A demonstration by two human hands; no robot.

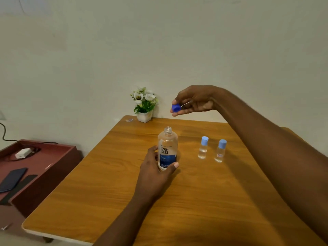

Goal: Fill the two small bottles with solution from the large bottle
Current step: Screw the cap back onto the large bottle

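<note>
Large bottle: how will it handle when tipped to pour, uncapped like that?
The large bottle looks nearly full, so probably heavy for its size. With the blue cap off in the right hand, it could spill quickly. The left hand grips low on a smooth wall, so it may slip.

A small white pot of flowers (144, 105) stands at the table's (106, 183) far edge. Left, a dark phone (12, 179) and white charger (23, 153) lie on a reddish cabinet (58, 157).
</note>
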